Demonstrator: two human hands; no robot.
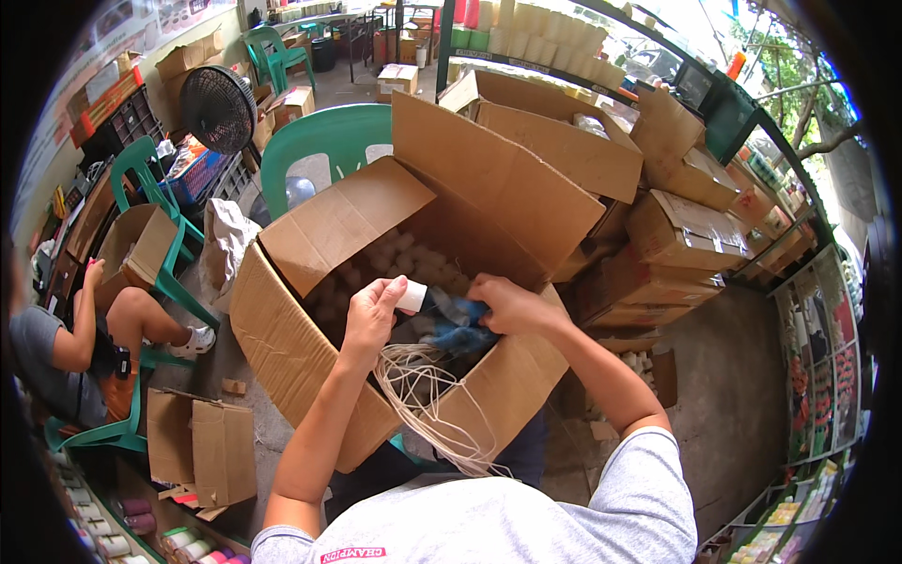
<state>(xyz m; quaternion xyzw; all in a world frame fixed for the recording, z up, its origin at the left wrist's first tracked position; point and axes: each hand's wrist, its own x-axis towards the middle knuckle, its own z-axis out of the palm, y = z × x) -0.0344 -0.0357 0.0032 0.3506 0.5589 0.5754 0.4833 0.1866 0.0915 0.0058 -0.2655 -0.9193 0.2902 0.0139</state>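
My left hand (370, 318) pinches a short white cylinder (412, 297), like a stubby candle, between thumb and fingers. Over the right side of the box opening, my right hand (515, 306) has its fingers curled on a crumpled blue and white cloth (457, 322); the fingertips are partly hidden. Both hands are above a large open cardboard box (287, 329) with its flaps up. Inside it lie many small white pieces (404, 254), partly in shadow. A loose bundle of cream string (425, 383) drapes over the box's near edge toward me.
Behind the box stands a green plastic chair (324, 141). Cardboard cartons (691, 230) are stacked at the right, beside a rack (817, 357). A seated person (70, 348) works at the left, near a smaller open carton (202, 446). A black fan (218, 110) stands farther back.
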